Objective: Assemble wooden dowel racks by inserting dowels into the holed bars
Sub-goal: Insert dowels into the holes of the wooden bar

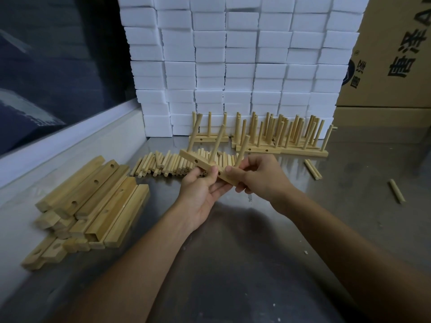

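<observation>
I hold a wooden holed bar [190, 158] above the table with three dowels standing in it, leaning back. My left hand [201, 190] grips the bar from below, thumb on its front face. My right hand [258, 174] holds the bar's right end, with its fingers around the base of the rightmost dowel [243, 148]. A heap of loose dowels [168, 164] lies just behind the bar. Bare holed bars [93, 201] are piled at the left. Several finished racks [277, 136] stand at the back.
A wall of stacked white foam blocks [233, 61] rises behind the racks. A cardboard box [391, 54] stands at the right rear. Stray dowels [313, 169] [396, 191] lie on the steel table [233, 252] at the right. A raised ledge [70, 145] runs along the left.
</observation>
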